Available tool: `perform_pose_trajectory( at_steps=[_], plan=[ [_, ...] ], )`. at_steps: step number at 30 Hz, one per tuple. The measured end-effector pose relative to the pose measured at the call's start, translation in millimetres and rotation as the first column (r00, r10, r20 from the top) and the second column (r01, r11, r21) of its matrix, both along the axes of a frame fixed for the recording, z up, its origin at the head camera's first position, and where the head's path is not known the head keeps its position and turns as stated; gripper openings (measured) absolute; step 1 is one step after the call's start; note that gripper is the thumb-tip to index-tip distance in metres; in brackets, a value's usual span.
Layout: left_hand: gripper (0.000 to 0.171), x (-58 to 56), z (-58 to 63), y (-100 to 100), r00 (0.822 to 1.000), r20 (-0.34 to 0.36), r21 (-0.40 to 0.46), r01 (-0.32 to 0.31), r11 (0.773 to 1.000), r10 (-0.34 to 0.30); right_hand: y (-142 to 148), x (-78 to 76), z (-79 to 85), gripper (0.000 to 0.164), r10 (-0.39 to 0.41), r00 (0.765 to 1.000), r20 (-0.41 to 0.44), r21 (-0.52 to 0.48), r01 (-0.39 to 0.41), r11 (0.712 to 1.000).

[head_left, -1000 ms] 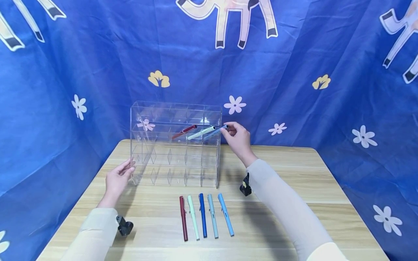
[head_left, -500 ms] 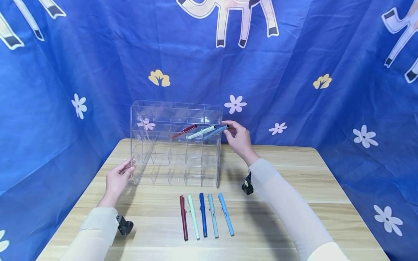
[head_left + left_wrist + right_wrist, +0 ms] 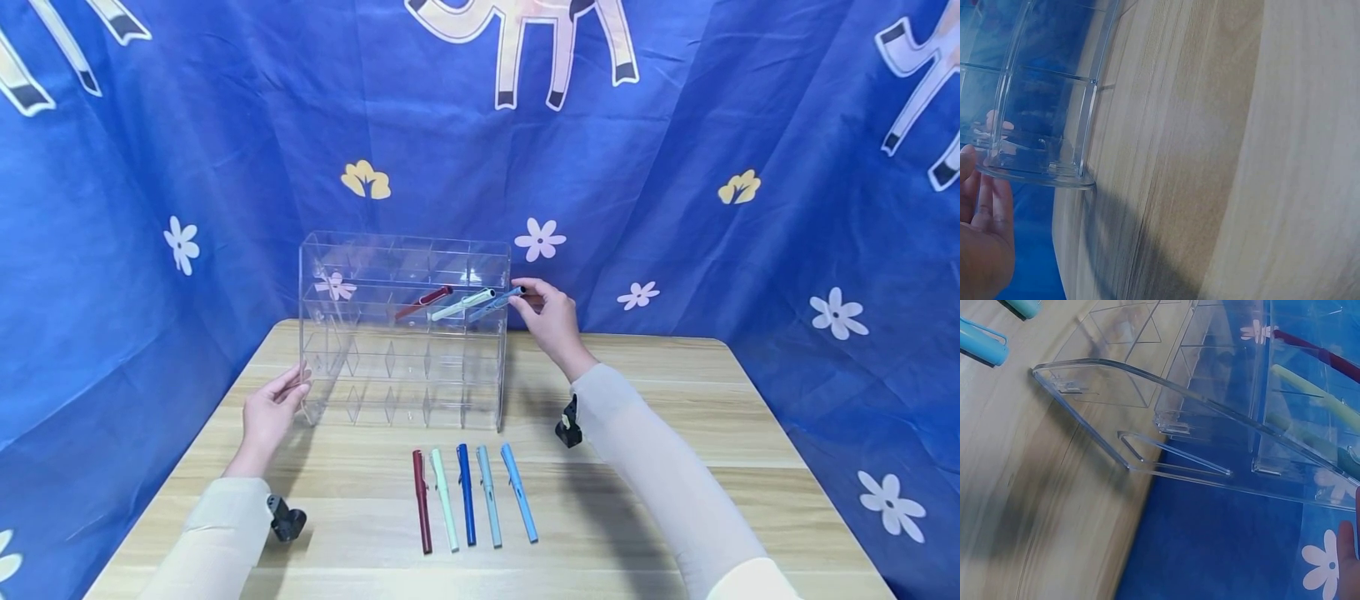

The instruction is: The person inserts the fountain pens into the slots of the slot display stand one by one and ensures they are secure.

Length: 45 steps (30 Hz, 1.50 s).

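Note:
A clear acrylic display rack (image 3: 408,367) with tiers of compartments stands on the table. Its left side edge is held by my left hand (image 3: 270,412), thumb and fingers at the panel; in the left wrist view the hand (image 3: 985,244) is partly cut off. A dark red pen (image 3: 422,302), a mint pen (image 3: 461,305) and a grey-blue pen (image 3: 491,306) lean side by side in an upper tier. My right hand (image 3: 551,321) pinches the upper end of the grey-blue pen at the rack's right side. Only part of this hand (image 3: 1349,556) shows in the right wrist view.
In front of the rack lies a row of pens: dark red (image 3: 422,504), mint (image 3: 445,500), dark blue (image 3: 467,496), grey-blue (image 3: 489,497) and light blue (image 3: 520,493). The wooden table (image 3: 637,517) has blue patterned curtain (image 3: 637,167) behind and on both sides.
My right hand has shifted very slightly, its thumb lower and then back at the grey-blue pen's end. The left hand, rack and other pens stay put.

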<state>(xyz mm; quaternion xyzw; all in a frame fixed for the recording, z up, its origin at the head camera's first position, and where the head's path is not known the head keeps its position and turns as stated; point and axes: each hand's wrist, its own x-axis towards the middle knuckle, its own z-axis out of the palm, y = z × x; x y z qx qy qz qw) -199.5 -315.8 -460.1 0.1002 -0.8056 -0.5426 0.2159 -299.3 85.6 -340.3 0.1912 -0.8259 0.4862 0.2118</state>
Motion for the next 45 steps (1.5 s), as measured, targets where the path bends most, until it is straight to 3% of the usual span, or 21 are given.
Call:
perform_pose_trajectory(
  at_steps=[21,30,39,45],
  plan=[
    [0.041,2.4,1.0,0.4,0.999,0.039,0.001,-0.029,1.000,0.029,-6.8,2.5,1.2,0.025,-0.032,0.999,0.002,-0.015,0.032,0.999],
    [0.040,3.1,0.3,0.1,0.999,0.030,0.030,-0.025,0.999,0.024,-5.4,2.7,0.5,0.030,-0.007,1.000,0.029,-0.023,0.008,1.000],
    [0.041,2.1,0.8,0.4,0.999,0.046,0.016,-0.030,0.999,0.029,5.8,5.6,-8.3,0.041,0.013,0.999,0.048,-0.107,-0.007,0.994],
    [0.041,1.4,2.8,1.8,1.000,0.019,0.009,-0.014,1.000,0.014,17.2,11.7,-22.6,0.047,0.018,0.995,0.100,-0.136,-0.004,0.991]
  ],
)
